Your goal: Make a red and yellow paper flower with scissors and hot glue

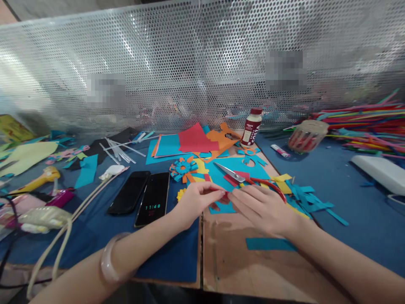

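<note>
A small red paper piece (225,195), largely hidden, is pinched between the closed thumb and forefinger of the left hand (199,200). At three o'clock it is met by the bunched, nearly straight fingers of the right hand (264,209); whether it is gripped there too cannot be told. From the piece, red-handled scissors (238,177) are seen between one and two o'clock, a blue-and-orange paper flower (183,168) at ten, a smartphone (154,196) at nine.
</note>
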`<act>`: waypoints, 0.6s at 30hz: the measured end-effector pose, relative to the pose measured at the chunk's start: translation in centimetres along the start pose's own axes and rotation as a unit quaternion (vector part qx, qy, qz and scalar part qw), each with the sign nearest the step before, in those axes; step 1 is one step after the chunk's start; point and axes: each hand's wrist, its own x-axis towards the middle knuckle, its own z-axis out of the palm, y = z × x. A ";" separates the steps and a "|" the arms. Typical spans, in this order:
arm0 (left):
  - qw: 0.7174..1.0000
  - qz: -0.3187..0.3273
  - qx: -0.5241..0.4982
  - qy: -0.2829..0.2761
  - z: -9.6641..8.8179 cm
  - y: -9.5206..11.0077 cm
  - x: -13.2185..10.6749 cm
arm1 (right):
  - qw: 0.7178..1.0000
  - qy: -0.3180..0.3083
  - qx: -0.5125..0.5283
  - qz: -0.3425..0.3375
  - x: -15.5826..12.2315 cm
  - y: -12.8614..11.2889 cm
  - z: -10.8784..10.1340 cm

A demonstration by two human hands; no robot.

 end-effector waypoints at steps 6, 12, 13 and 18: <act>0.998 0.042 0.053 0.003 0.0 0.2 -0.1 | 0.999 0.027 0.012 0.043 0.0 -0.2 0.5; 0.994 0.061 0.087 0.009 -0.1 0.0 -0.1 | 0.999 -0.001 -0.013 0.053 -0.1 -0.1 0.5; 0.993 0.067 0.098 0.011 -0.1 0.0 -0.1 | 0.998 -0.001 -0.016 0.053 -0.1 -0.1 0.7; 0.988 0.085 0.124 0.017 -0.1 -0.1 -0.1 | 0.995 0.036 0.003 0.090 -0.2 -0.1 1.7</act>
